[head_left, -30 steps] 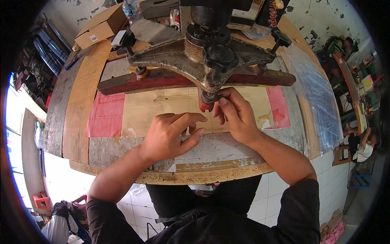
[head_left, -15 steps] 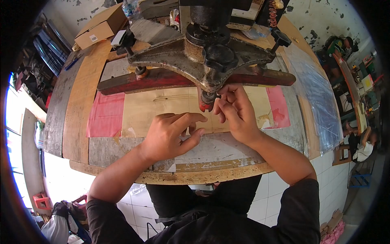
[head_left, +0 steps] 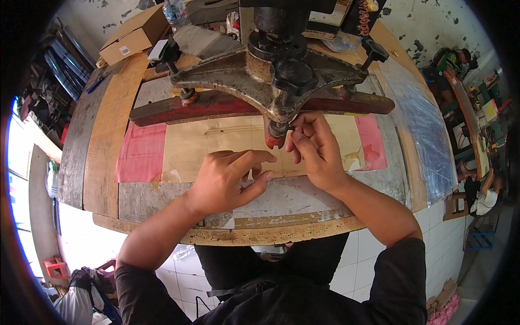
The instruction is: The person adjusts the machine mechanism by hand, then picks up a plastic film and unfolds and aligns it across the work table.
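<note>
My left hand (head_left: 230,181) rests over the tan board (head_left: 203,143), its thumb and forefinger apart with nothing between them. The fingers of my right hand (head_left: 317,151) are pinched together beside the red-tipped metal fitting (head_left: 274,142); something small and dark shows at the fingertips, too small to name. That fitting hangs from the front of a worn metal press frame (head_left: 216,78) with a black knob (head_left: 294,77). Behind it runs a dark red bar (head_left: 216,108). Pink sheets (head_left: 142,151) lie at both ends of the board.
The worktable's wooden front edge (head_left: 271,236) curves before me. Clear plastic sheets (head_left: 425,130) lie on the right side. A cardboard box (head_left: 132,38) and a plastic bottle (head_left: 174,13) stand at the back left. Other people (head_left: 452,67) are at the far right.
My right hand's fingers have shifted slightly beside the fitting, curling more than a second ago. My left hand has stayed in place.
</note>
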The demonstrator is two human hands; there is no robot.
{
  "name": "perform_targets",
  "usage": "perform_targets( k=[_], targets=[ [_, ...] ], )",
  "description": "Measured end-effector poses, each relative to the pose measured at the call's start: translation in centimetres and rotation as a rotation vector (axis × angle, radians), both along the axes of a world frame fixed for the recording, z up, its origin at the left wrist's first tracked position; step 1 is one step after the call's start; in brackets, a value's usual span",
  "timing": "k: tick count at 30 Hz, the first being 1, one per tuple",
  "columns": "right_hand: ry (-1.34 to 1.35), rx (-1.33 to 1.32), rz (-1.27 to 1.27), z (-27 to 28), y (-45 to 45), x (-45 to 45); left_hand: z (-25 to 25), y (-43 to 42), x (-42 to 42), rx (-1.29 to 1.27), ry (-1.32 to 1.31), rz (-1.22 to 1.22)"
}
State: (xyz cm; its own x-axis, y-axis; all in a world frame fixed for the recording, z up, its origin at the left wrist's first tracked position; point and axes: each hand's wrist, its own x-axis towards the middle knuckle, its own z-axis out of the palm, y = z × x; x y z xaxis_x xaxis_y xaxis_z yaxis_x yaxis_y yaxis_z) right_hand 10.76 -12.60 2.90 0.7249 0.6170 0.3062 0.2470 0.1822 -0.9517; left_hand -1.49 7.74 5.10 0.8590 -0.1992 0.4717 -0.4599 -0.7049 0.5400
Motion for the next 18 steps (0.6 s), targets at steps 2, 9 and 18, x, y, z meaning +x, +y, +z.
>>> perform_targets(
  k=[2,9,18],
  targets=[
    [0.002,0.005,-0.011,0.0,0.02,0.03,0.0,0.0,0.0,0.0,-0.002,-0.002],
    [-0.024,-0.022,-0.008,0.03,-0.11,0.05,-0.07,0.0,-0.02,0.014,-0.004,0.003],
    [-0.011,-0.026,-0.004,0.01,-0.23,0.19,0.09,0.01,-0.04,0.014,-0.002,-0.001]
  ],
)
